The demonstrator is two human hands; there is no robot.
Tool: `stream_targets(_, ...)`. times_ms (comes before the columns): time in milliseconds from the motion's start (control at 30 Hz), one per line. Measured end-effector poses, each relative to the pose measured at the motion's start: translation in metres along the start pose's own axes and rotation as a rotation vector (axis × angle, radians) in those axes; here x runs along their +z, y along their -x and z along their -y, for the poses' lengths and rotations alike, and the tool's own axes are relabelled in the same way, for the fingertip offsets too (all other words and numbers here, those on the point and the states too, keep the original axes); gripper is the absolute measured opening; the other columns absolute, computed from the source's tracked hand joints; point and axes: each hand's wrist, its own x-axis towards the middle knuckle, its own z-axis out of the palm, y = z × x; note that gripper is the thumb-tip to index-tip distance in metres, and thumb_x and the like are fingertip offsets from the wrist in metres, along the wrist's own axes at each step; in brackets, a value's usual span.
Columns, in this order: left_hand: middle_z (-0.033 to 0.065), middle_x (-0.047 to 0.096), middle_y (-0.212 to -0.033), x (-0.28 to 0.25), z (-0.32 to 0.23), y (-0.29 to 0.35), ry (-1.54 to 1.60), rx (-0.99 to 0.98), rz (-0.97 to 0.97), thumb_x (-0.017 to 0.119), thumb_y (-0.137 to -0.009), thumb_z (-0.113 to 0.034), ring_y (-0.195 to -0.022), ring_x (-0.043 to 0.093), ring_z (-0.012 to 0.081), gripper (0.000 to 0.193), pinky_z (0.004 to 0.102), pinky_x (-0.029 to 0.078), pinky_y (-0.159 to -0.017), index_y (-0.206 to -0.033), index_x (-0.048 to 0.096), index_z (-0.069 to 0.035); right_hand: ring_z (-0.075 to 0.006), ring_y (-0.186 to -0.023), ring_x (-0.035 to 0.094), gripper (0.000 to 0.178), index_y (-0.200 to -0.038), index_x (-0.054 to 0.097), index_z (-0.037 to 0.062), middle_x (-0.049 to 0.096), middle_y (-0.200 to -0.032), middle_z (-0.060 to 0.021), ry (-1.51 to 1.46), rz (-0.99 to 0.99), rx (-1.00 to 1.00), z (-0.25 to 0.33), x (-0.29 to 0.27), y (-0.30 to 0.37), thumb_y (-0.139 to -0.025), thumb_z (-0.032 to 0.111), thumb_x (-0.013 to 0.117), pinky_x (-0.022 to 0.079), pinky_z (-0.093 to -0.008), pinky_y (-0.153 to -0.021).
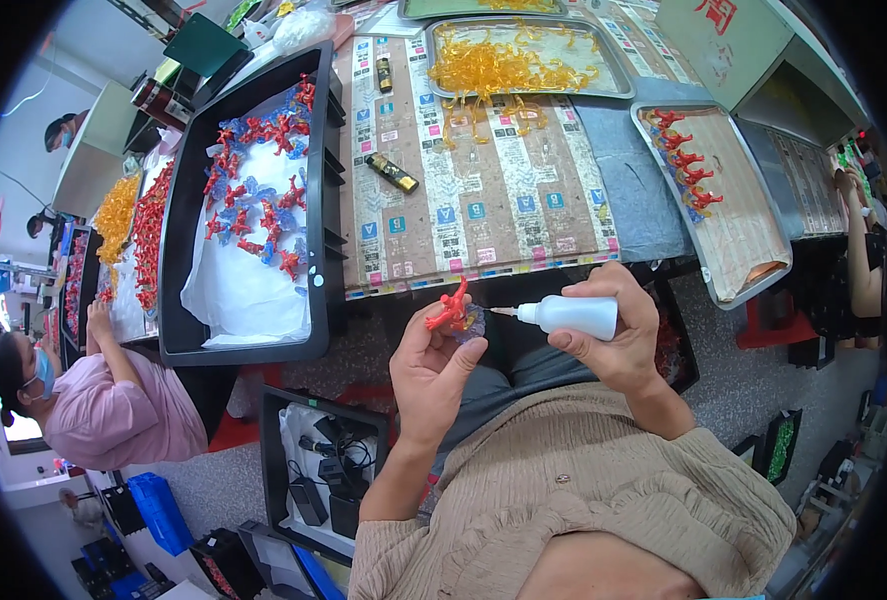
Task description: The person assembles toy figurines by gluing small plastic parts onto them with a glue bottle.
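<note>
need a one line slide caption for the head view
Left hand holds a red figurine; right hand aims a white nozzled bottle at it.

- We see a loose beige top (604, 435), its fabric covered in fine lengthwise ribs and soft creases.
- Across its chest we find a gathered ruffle (619, 512) of the same beige, with a wavy edge.
- We notice one small, darker round button (563, 479) on the front.
- The neckline (604, 534) looks wide and curved to us.
- Both sleeves (709, 462) match the top and leave the forearms bare.
- Our left hand (428, 378) and right hand (624, 343) are bare.
- Below, our trousers (534, 378) seem dark blue-grey, though shadow blurs them.
</note>
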Motion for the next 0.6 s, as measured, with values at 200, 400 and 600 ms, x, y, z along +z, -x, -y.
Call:
stream_targets(200,0.0099,0.057,-0.120,0.0009,-0.0028,-0.0002,0.012,-0.021,0.021,0.071,-0.081,0.000,-0.104,0.056,0.0125,0.046,0.0259,0.046,-0.092,-0.123,0.052,0.003,-0.0150,-0.071,0.055,0.038,-0.096,0.065,0.0019,0.059,-0.080,-0.0062,0.036,0.008,-0.008,-0.0020,0.0000,0.0004,-0.069,0.021,0.084,0.043,-0.0267,-0.062)
stream_targets(400,0.0096,0.057,-0.120,0.0007,-0.0027,0.0010,0.035,-0.048,0.013,0.071,-0.081,0.000,-0.105,0.055,0.0122,0.046,0.0259,0.045,-0.093,-0.123,0.052,0.003,-0.0153,-0.073,0.057,0.039,-0.097,0.064,0.0019,0.061,-0.082,-0.0072,0.059,0.018,-0.016,-0.0017,-0.0009,0.0006,-0.069,0.022,0.084,0.044,-0.0268,-0.063)
stream_targets(600,0.0092,0.058,-0.119,0.0005,-0.0029,0.0013,0.043,-0.059,0.009,0.071,-0.081,0.000,-0.105,0.056,0.0124,0.045,0.0258,0.045,-0.093,-0.122,0.053,0.002,-0.0160,-0.072,0.058,0.040,-0.098,0.064,0.0026,0.061,-0.082,-0.0073,0.060,0.030,0.005,-0.0030,-0.0004,0.0016,-0.069,0.023,0.084,0.045,-0.0272,-0.062)
